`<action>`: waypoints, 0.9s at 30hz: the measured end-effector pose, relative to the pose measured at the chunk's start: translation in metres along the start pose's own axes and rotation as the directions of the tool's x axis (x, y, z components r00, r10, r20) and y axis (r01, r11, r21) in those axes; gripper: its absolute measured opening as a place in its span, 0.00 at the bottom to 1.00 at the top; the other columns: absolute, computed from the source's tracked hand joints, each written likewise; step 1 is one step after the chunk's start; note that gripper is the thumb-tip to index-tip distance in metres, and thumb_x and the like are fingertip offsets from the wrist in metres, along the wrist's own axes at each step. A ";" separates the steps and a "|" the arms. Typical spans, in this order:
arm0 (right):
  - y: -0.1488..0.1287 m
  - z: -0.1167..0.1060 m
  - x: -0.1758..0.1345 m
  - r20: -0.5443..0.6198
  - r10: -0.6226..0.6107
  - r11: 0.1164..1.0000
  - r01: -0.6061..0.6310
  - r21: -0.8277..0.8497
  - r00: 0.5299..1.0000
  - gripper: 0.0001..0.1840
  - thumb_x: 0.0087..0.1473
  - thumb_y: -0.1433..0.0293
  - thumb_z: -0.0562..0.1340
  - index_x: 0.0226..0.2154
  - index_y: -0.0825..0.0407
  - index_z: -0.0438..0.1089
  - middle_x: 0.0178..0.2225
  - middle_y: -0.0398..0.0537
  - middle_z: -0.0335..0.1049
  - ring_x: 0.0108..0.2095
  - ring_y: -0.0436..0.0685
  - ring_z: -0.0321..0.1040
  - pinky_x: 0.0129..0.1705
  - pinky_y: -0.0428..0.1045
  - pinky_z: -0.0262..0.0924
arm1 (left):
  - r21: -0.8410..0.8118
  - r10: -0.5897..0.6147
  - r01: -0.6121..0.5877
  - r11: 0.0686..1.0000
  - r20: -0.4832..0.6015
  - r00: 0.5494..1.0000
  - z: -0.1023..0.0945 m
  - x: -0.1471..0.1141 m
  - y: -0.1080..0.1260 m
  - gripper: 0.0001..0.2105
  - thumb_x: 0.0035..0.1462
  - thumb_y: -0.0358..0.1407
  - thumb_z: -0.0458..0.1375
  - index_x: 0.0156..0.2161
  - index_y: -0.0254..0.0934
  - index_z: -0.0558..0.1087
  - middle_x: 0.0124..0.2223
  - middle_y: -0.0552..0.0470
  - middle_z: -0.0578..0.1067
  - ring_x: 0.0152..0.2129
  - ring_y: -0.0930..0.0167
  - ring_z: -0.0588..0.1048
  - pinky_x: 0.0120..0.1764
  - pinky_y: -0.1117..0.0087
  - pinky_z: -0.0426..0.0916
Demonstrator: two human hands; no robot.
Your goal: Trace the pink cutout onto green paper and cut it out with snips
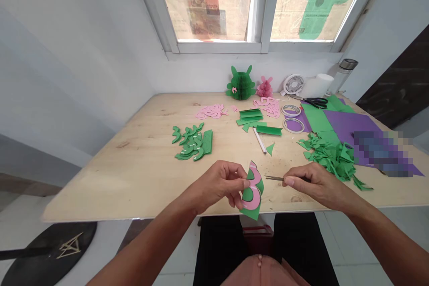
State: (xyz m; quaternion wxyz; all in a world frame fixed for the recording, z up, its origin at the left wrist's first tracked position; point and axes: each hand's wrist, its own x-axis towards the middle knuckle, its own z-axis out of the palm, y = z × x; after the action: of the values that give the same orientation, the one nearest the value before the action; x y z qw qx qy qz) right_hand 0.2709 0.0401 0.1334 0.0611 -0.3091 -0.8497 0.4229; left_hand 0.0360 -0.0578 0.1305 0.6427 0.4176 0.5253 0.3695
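Note:
My left hand (221,185) pinches a piece of green paper (252,214) with a curved pink paper cutout (256,196) lying on its face, just above the table's front edge. Closed around the handles of a pair of scissors (274,178) is my right hand (313,183). The slim blades point left toward the paper and are a little apart from it; the handles are mostly hidden by my fingers. Beyond my left hand lies a pile of curved green cutouts (191,145). Green paper scraps (330,154) are heaped beyond my right hand.
On the wooden table (134,174) are pink cutouts (212,111), folded green strips (250,115), a white pen (259,140), tape rolls (294,125), black-handled scissors (315,103) and purple paper (351,125). Along the wall stand a green paper figure (241,85), a small fan (293,84) and a bottle (342,76).

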 end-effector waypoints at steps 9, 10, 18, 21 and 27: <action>-0.001 -0.013 0.022 0.237 -0.001 0.999 0.009 -0.032 0.971 0.26 0.55 0.51 0.55 0.17 0.53 0.62 0.18 0.37 0.43 0.20 0.47 0.40 0.21 0.46 0.37 | 0.147 -0.145 0.118 0.982 0.186 0.972 -0.016 0.008 0.007 0.10 0.46 0.39 0.64 0.24 0.35 0.70 0.18 0.56 0.73 0.15 0.74 0.73 0.20 0.77 0.64; -0.002 -0.013 0.024 0.264 0.000 0.999 0.009 -0.031 0.965 0.26 0.55 0.51 0.55 0.17 0.53 0.63 0.18 0.36 0.43 0.20 0.47 0.40 0.21 0.45 0.37 | 0.159 -0.148 0.117 0.980 0.199 0.969 -0.017 0.009 0.007 0.10 0.46 0.39 0.64 0.24 0.35 0.70 0.18 0.57 0.73 0.14 0.75 0.73 0.19 0.77 0.63; -0.005 -0.008 0.033 0.358 0.001 1.000 -0.007 0.015 0.934 0.24 0.55 0.54 0.57 0.25 0.56 0.74 0.16 0.36 0.46 0.18 0.47 0.43 0.20 0.45 0.39 | 0.210 -0.170 0.117 0.971 0.253 0.952 -0.022 0.015 0.005 0.08 0.46 0.37 0.63 0.24 0.36 0.70 0.16 0.58 0.71 0.11 0.76 0.70 0.16 0.77 0.58; -0.003 -0.008 0.035 0.382 -0.012 0.999 -0.005 0.043 0.924 0.24 0.55 0.54 0.57 0.26 0.57 0.75 0.16 0.36 0.46 0.18 0.46 0.43 0.20 0.45 0.39 | 0.225 -0.187 0.126 0.966 0.275 0.943 -0.023 0.017 0.005 0.08 0.46 0.37 0.63 0.24 0.36 0.71 0.16 0.58 0.71 0.11 0.76 0.69 0.16 0.77 0.58; 0.000 -0.007 0.039 0.436 -0.033 0.997 0.000 0.075 0.899 0.24 0.56 0.55 0.57 0.26 0.57 0.76 0.16 0.35 0.44 0.19 0.46 0.41 0.20 0.45 0.39 | 0.237 -0.211 0.136 0.962 0.325 0.922 -0.023 0.020 0.007 0.07 0.46 0.35 0.62 0.22 0.36 0.71 0.15 0.59 0.71 0.10 0.78 0.68 0.16 0.78 0.57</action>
State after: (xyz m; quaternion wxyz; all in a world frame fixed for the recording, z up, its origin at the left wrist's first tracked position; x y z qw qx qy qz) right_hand 0.2422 0.0674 0.1316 -0.1162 -0.1966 -0.8282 0.5118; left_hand 0.0164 -0.0335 0.1270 0.7078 0.4932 0.4749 0.1737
